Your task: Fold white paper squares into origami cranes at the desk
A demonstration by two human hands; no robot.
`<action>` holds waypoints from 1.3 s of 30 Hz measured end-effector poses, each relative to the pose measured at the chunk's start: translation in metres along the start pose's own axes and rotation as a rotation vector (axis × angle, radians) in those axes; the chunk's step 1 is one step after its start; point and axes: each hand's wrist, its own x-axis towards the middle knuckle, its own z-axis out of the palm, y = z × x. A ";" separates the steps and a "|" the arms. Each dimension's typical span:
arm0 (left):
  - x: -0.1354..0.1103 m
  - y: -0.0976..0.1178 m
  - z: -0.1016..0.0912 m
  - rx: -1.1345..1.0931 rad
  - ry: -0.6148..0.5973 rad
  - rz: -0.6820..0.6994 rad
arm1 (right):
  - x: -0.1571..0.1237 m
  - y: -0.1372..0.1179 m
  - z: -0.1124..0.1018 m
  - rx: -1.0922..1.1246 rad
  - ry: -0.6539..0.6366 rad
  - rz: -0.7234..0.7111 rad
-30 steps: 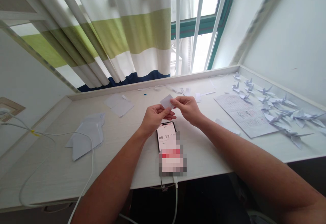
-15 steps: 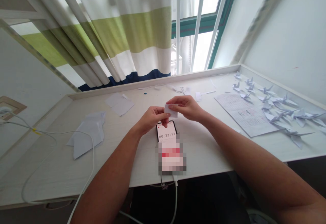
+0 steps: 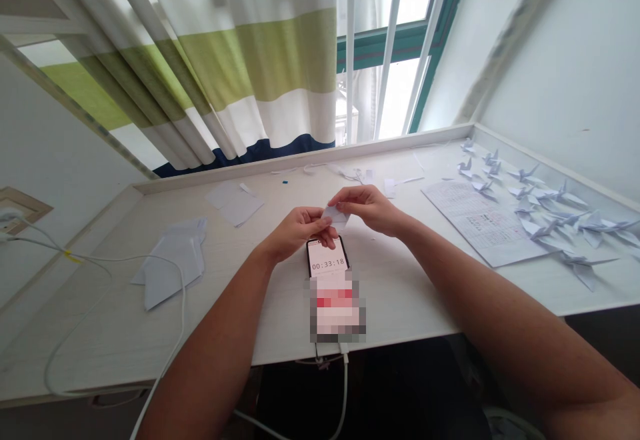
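Note:
A small folded piece of white paper point(image 3: 340, 217) is held between both hands above the desk. My left hand point(image 3: 305, 230) pinches its lower left side, fingers curled beneath. From the right, my right hand point(image 3: 367, 208) grips the upper edge between thumb and fingers. The paper's finer creases are too small to make out. Just below the hands lies a phone point(image 3: 327, 258), its screen showing 00:33:18 and its lower part blurred out.
Several folded paper cranes point(image 3: 553, 197) stand at the right, beside and partly on a printed sheet point(image 3: 465, 223). Loose paper sheets point(image 3: 175, 260) lie at the left, near a white cable point(image 3: 183, 307). Paper scraps point(image 3: 357, 175) are scattered along the back of the desk point(image 3: 270, 193).
The paper has turned from a squarish, flat-on look to a tilted, pointed one. My left fingers have shifted slightly to the right under it. Both hands still hold it.

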 end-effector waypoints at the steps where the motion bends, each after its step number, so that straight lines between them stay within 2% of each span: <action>1: 0.000 0.000 0.000 -0.015 0.003 -0.004 | 0.000 0.000 0.000 0.007 -0.004 -0.003; 9: 0.001 0.002 0.003 -0.163 0.017 0.012 | 0.000 -0.003 0.003 0.059 0.047 -0.054; 13: 0.000 0.001 0.005 -0.142 0.037 0.005 | -0.001 -0.003 0.003 0.047 0.036 -0.069; 18: 0.002 -0.003 0.004 -0.079 0.056 0.004 | -0.001 0.000 0.004 0.028 0.048 -0.022; 23: 0.006 -0.007 0.006 -0.033 0.116 0.060 | 0.003 0.005 0.005 -0.012 0.205 0.016; 27: 0.010 -0.010 0.010 -0.005 0.186 0.108 | 0.005 0.002 0.007 -0.089 0.372 -0.067; 32: 0.011 -0.011 0.016 0.038 0.221 0.150 | 0.001 -0.001 0.008 -0.262 0.310 -0.129; 39: 0.008 -0.007 0.016 0.013 0.134 0.121 | 0.001 0.004 0.008 -0.088 0.235 -0.093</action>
